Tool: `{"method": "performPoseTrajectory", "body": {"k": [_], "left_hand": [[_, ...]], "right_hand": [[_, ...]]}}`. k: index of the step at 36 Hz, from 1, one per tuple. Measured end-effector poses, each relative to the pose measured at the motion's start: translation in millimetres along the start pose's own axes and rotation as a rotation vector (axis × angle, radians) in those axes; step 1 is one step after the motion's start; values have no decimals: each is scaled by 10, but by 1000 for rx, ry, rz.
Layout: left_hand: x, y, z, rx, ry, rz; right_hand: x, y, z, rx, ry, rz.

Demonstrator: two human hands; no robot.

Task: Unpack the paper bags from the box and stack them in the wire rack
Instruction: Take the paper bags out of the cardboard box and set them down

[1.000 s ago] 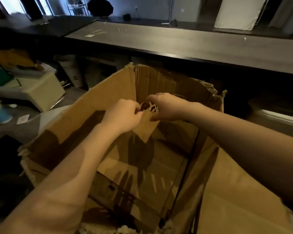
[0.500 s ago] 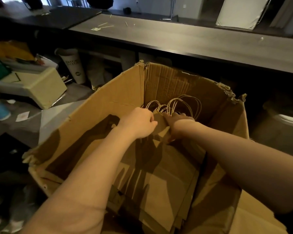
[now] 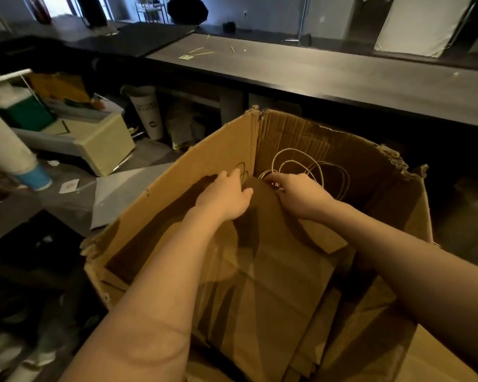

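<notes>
Judged early stage. Left hand (image 3: pixel 224 198) and right hand (image 3: pixel 300 197), fingers curled on far top edge of paper bags (image 3: pixel 273 285) by string handles (image 3: pixel 301 161). Stack lies in box (image 3: pixel 177 175); rack unseen.

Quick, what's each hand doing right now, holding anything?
Left hand: grips the top edge of the paper bags in the cardboard box.
Right hand: pinches the same bags at their cord handles.

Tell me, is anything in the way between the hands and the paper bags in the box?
Nothing visible is. The left hand and the right hand both grip the top of the paper bags inside the open box.
</notes>
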State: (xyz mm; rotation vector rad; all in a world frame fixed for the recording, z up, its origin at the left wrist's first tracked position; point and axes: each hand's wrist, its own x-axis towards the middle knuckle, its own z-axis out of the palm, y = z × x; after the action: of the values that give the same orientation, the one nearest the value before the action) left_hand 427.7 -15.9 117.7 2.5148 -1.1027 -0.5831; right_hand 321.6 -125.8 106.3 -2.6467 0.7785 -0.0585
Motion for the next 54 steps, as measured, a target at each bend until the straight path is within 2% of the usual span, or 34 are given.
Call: {"method": "performPoseTrajectory", "body": {"k": [4,7,14,19,22,25,30,36,40,47,54], "left_hand": [[38,-63,-14,-129,34,-56],[15,-76,3,-175,-9,-77],[0,-120,5,-221,-121,-156],[-60,-141,7,-364,-177,-211],[-132,-117,-10,-428,-129,-160],[-182,-101,-52,-442,-7,-106],[-289,-120,-172,-475,83,-66],[-380,-220,-328,-748,237,-209],[-443,-130,-381,-794,256,-264],[-511,207,-370,-880,193,-206],[-630,621,-408,-896,232,-168]], "right_hand": [[-87,-46,-147,87,92,-67],[-142,-49,-219,121,153,-94],[-160,75,-248,95,244,-53],[-174,174,-192,27,284,-45],[-170,216,-162,-44,313,-49],[-174,197,-193,-128,320,-101],[-226,141,-312,-143,308,-108],[-473,147,-446,46,315,-95],[-655,201,-560,247,356,-55],[-920,357,-729,655,395,141],[-1361,646,-920,1000,417,139]]}}
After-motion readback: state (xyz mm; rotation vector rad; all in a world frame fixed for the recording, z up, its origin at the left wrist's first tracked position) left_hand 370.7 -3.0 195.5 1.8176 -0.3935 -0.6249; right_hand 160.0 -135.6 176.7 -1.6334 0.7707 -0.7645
